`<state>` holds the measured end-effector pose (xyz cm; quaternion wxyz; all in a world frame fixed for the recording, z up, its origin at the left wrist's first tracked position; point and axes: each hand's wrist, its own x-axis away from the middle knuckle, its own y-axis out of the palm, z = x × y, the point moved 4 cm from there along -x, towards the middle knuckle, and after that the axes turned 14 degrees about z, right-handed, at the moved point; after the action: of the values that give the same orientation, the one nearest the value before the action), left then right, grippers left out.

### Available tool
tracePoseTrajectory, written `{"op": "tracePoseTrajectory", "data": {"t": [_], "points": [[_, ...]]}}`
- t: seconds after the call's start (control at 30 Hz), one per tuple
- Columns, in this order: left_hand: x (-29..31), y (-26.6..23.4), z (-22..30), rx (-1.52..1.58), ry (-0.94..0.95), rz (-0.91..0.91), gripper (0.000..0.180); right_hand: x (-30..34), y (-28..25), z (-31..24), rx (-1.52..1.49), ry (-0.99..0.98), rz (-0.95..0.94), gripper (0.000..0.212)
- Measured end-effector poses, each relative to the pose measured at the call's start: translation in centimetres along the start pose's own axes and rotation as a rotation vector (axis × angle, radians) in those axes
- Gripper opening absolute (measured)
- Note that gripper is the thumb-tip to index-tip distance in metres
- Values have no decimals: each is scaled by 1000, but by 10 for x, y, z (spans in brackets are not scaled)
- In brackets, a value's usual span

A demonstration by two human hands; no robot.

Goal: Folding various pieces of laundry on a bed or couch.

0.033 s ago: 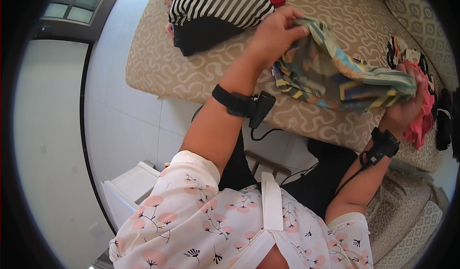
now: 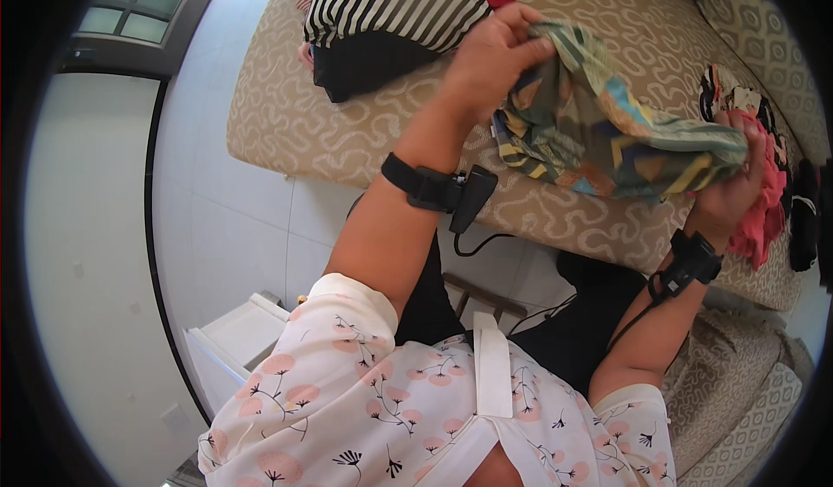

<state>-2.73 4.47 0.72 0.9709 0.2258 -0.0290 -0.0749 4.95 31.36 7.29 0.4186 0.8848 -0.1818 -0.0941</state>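
Nothing has really moved since before: the left hand (image 2: 495,53) and right hand (image 2: 737,187) still grip the colourful patterned cloth (image 2: 607,131), stretched between them above the beige sofa (image 2: 295,114)

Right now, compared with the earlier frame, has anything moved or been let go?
Nothing visibly changed. The left hand and right hand grip the multicoloured patterned cloth at its two ends above the beige sofa, as before; the striped garment and pink cloth lie where they were.
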Motion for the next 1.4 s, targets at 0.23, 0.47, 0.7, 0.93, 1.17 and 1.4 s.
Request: {"op": "tracePoseTrajectory", "data": {"t": [0.23,0.47,0.7,0.93,1.17,1.4], "points": [[4,-19,34,773,-5,-237,22,-10,-20,-9,150,18,-160,30],[-5,-24,26,729,-134,-126,22,-17,-37,35,1260,-357,68,21],[3,0,15,-56,-25,-85,14,15,-14,86,1754,-181,-475,12],[11,14,2,-622,99,-314,44,-6,-23,62,1312,7,-114,13],[7,6,-4,-694,243,-195,61,-15,-13,17,320,-391,78,28],[7,5,-19,-984,407,-72,59,-12,-46,42,1445,-293,44,33]]}}
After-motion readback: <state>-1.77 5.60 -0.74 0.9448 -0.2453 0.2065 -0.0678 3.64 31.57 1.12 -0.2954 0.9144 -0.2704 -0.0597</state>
